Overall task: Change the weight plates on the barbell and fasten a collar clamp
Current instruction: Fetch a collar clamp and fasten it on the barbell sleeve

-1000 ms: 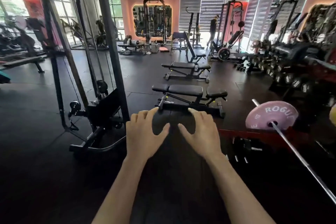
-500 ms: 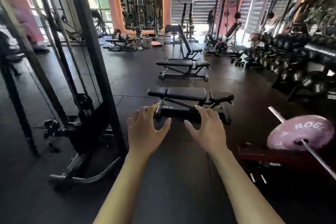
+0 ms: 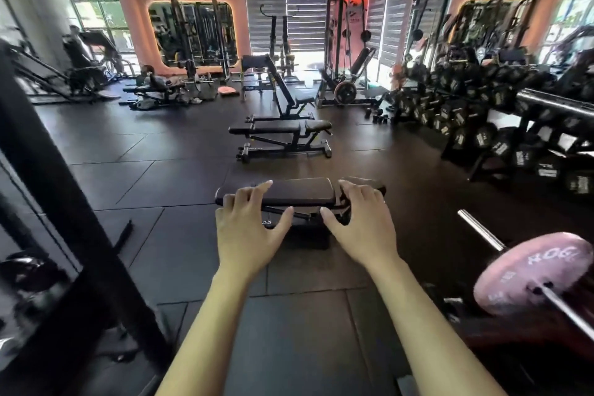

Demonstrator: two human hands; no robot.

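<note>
Ahead, both bare arms reach out over the dark rubber floor (image 3: 180, 244). The left hand (image 3: 246, 228) has its fingers spread and relaxed, gripping nothing. The right hand (image 3: 361, 225) is likewise loose and empty, its fingertips seen against the flat black padded bench (image 3: 302, 191) beyond. Far right, the round pink weight plate (image 3: 533, 273) sits on the silver steel barbell (image 3: 482, 230), well apart from both hands.

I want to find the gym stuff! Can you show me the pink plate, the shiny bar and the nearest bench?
Pink plate (image 3: 527, 273): head view, on its flat pink face.
Bar (image 3: 481, 230): head view, on the bare steel end past the plate.
Bench (image 3: 302, 191): head view, on the black pad between the hands.
</note>
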